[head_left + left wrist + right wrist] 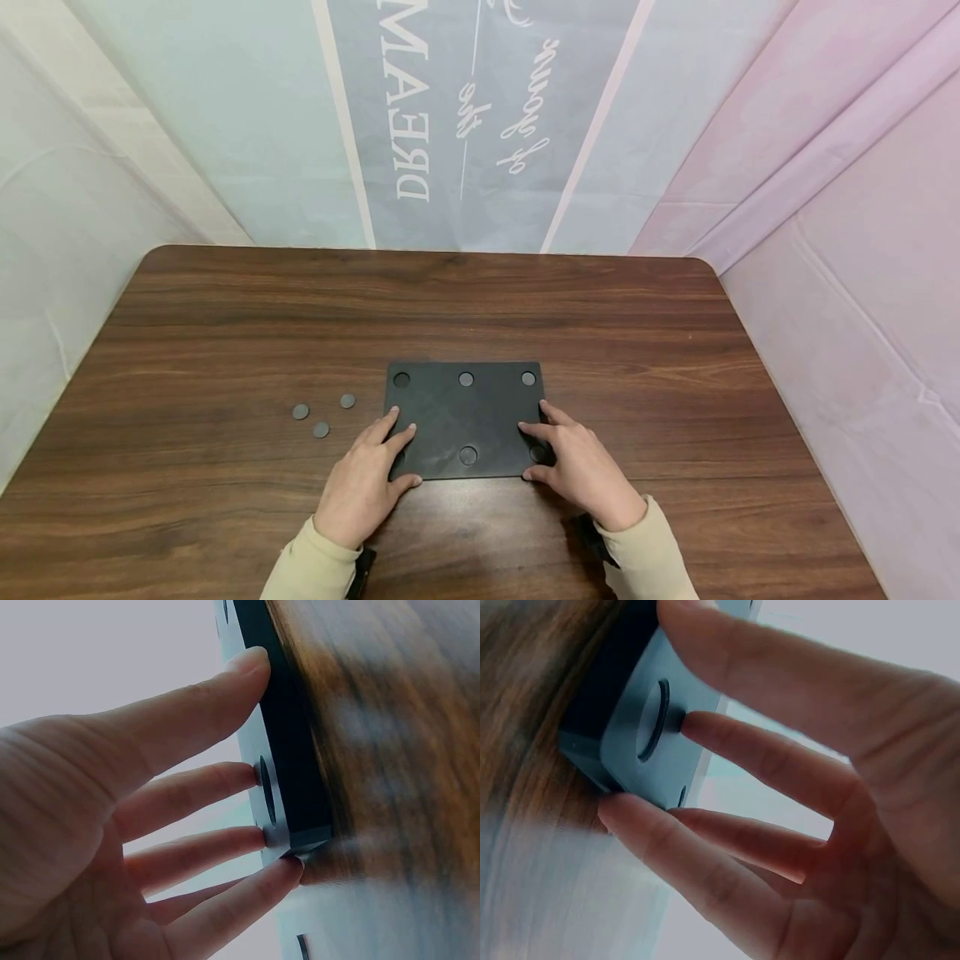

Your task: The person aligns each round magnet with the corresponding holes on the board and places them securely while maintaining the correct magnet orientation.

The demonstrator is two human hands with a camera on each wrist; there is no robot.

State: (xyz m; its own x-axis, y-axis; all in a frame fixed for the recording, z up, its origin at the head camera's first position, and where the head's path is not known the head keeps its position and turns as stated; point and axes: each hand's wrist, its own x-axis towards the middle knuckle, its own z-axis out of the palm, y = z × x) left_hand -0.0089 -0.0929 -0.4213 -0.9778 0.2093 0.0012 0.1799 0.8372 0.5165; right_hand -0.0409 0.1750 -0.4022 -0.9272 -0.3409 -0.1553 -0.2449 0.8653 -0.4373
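Board (495,417), black, flat and rectangular, with round recesses along its far and near edges; it lies on the brown table (225,333), between the left hand (363,483) and the right hand (581,462); the far middle and far right recesses show grey rounds, while the far left one looks darker; both hands are spread wide, fingers fairly straight, touching the board around its near corners, with each thumb at the near edge; only the head view shows the three grey discs (321,430) together, left of the board, and the lettered cloth (408,125) beyond the table; the wrist views add the board's thick side wall and a closer look at the recess by each near corner; from above, the left hand mostly hides the near left recess and the right hand partly covers the near right; whether the near middle recess holds a disc is hard to tell; both sleeves (311,562) are cut off below; a dark sliver (302,946) low in the left wrist view cannot be made out
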